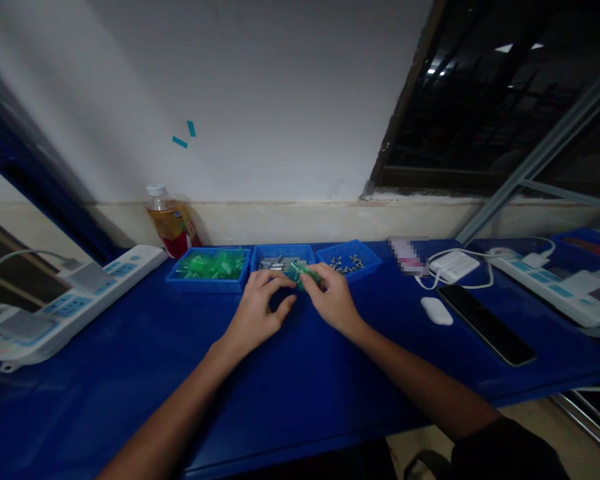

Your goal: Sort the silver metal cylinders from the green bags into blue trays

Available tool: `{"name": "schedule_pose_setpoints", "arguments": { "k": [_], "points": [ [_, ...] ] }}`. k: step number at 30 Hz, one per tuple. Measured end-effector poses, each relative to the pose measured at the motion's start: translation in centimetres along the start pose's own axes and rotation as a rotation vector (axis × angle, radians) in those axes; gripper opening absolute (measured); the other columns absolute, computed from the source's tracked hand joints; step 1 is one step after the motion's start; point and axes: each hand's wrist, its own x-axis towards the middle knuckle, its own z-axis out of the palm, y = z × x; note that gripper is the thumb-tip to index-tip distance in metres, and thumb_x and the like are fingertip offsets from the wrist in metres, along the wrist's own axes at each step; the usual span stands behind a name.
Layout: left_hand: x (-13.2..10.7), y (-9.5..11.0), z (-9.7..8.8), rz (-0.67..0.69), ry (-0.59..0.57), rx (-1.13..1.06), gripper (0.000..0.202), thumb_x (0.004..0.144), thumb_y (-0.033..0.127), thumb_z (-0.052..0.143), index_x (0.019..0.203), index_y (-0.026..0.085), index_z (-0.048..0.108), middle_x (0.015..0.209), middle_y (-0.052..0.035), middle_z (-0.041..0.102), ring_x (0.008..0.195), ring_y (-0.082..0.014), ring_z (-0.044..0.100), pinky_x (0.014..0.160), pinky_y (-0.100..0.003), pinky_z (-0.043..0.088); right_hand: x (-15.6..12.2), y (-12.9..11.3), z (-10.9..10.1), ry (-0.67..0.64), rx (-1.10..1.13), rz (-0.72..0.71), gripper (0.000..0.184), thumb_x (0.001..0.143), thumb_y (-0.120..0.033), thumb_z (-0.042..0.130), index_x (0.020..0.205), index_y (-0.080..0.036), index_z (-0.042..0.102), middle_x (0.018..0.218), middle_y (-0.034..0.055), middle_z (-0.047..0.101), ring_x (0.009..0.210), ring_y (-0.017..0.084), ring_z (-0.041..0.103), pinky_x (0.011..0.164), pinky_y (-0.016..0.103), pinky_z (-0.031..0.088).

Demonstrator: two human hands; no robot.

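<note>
In the head view, my right hand [334, 297] pinches a translucent green plastic piece [296, 269] between thumb and fingers, just in front of the middle blue bin [285, 251]. My left hand [261, 305] is beside it, thumb and index finger apart in a curve. Its index fingertip is close to the green piece; whether it touches cannot be made out. Small silvery metal parts lie in the middle bin, partly hidden by my hands. Green plastic pieces [213, 265] fill the left blue bin [207, 287]. The right blue bin [365, 267] holds small metal fittings [347, 264].
A drink bottle [170, 220] stands behind the left bin. White power strips [75, 303] lie at both sides. On the right are a phone [486, 325], a white earbud case [436, 311], a white charger with cables [454, 267] and a blurred-out item. A wall rises behind the blue table [280, 400].
</note>
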Motion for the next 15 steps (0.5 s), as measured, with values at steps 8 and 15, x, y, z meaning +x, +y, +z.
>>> {"name": "schedule_pose_setpoints", "arguments": {
  "k": [8, 15],
  "points": [
    [-0.8, -1.6, -0.4, -0.450, 0.043, -0.643, 0.025, 0.084, 0.038, 0.058, 0.086, 0.014, 0.062, 0.075, -0.0019, 0.061, 0.067, -0.0137, 0.056, 0.063, -0.024, 0.044, -3.2, 0.8, 1.3, -0.034, -0.392, -0.465, 0.031, 0.085, -0.016, 0.054, 0.113, -0.024, 0.064, 0.084, 0.0056, 0.051, 0.081, 0.019, 0.048, 0.073, 0.034, 0.044],
    [-1.9, -0.7, 0.2, 0.115, 0.135, -0.053, 0.015, 0.087, 0.014, 0.055, 0.098, 0.019, 0.065, 0.097, -0.0048, 0.064, 0.093, -0.0161, 0.058, 0.084, -0.028, 0.044, -3.2, -0.6, 1.4, -0.118, 0.211, 0.135, 0.027, 0.089, -0.037, 0.046, 0.082, -0.016, 0.062, 0.078, 0.0041, 0.058, 0.075, 0.016, 0.054, 0.069, 0.029, 0.044]
  ]
}}
